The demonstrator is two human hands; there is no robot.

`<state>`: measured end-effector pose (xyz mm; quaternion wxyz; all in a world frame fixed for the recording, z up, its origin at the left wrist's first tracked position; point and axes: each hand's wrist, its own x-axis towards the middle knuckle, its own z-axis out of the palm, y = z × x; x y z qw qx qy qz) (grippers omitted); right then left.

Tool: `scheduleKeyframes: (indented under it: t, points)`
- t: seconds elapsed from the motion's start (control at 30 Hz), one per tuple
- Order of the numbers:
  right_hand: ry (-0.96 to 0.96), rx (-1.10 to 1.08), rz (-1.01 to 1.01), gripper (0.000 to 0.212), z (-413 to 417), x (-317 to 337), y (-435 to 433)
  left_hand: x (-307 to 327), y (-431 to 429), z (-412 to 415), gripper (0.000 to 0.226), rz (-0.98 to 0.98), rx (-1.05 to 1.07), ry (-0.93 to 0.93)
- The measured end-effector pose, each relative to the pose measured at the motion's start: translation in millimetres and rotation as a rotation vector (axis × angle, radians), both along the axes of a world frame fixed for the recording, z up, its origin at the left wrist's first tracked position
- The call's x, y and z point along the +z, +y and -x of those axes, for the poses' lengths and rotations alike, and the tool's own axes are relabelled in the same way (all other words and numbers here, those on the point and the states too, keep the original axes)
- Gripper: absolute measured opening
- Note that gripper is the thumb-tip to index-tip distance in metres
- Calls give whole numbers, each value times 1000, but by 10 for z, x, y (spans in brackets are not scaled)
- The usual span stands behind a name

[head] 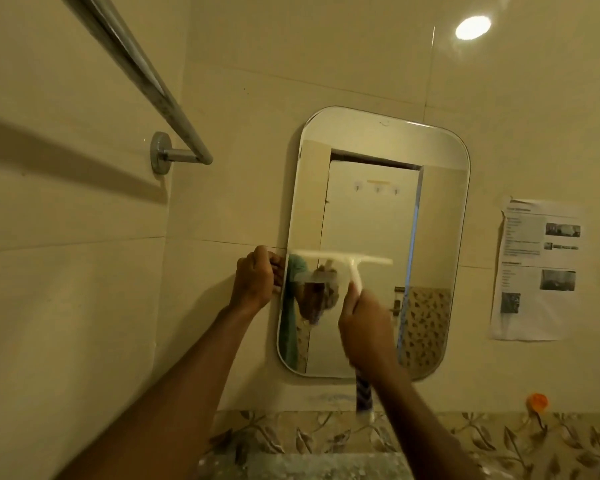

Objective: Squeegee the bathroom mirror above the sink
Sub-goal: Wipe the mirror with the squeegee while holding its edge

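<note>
Half the mirror (378, 188) remains below my blade; right grip (364, 327) clamps the squeegee (343, 259), left grip (253, 278) pinches the mirror's edge.

Two bare forearms are showing in the head view, and both are reaching up from the bottom edge. No sleeve is covering either of them as far as the picture goes. The left hand (255, 277) and the right hand (364, 327) are also bare; no glove is covering them. The right hand is looking blurred, so its fine details are not showing clearly. The wrists are appearing plain, without a watch or a band on the parts that are showing.
</note>
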<state>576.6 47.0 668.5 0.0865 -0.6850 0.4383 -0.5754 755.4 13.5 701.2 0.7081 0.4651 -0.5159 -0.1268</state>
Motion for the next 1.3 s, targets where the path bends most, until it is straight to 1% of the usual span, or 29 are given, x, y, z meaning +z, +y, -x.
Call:
scheduleKeyframes:
  t: [0.07, 0.13, 0.2, 0.37, 0.43, 0.5, 0.6, 0.7, 0.77, 0.83, 0.97, 1.07, 1.13, 1.23, 1.3]
  points:
    - [24, -17, -68, 30, 18, -396, 60, 3, 4, -6, 50, 4, -1, 0]
    - [67, -43, -100, 37, 56, -566, 94, 10, 7, 2, 50, 13, 13, -10]
    - [56, -27, -78, 37, 86, -443, 79, 23, 2, -9, 52, 8, 11, -13]
    - [-17, -10, 64, 34, 41, 222, -41, 27, 0, -39, 57, -13, -33, -4]
    - [-14, -17, 55, 31, 2, 218, -77, 39, -5, -51, 59, -22, -51, 10]
    - [-15, -16, 33, 28, -28, 10, -58, 60, -28, -65, 60, -33, -53, 10]
    - [-11, 3, -30, 29, -109, -541, 12, 84, -39, -76, 59, -43, -40, 1]
    - [82, -82, -138, 33, -170, -1014, 53, 84, -32, -66, 57, -37, -48, 1]
    - [110, -107, -168, 35, -169, -1111, 65, 76, -15, -49, 54, -27, -29, -4]
    - [64, -60, -149, 37, -150, -969, 119, 87, 0, -38, 54, -25, -5, -18]
    - [-65, -32, 21, 36, -54, -338, 72, 135, 25, -31, 52, -30, 11, -38]
    - [-50, -25, 53, 35, 10, -95, -48, 153, 11, -42, 54, -50, 10, -58]
    - [-36, -33, 44, 33, 9, -224, -59, 153, -9, -49, 55, -48, 11, -68]
    - [-44, -47, 0, 36, -51, -742, -34, 145, -15, -42, 55, -40, 19, -59]
    - [-8, -110, -70, 36, -75, -1097, -27, 123, -10, -28, 55, -29, 35, -49]
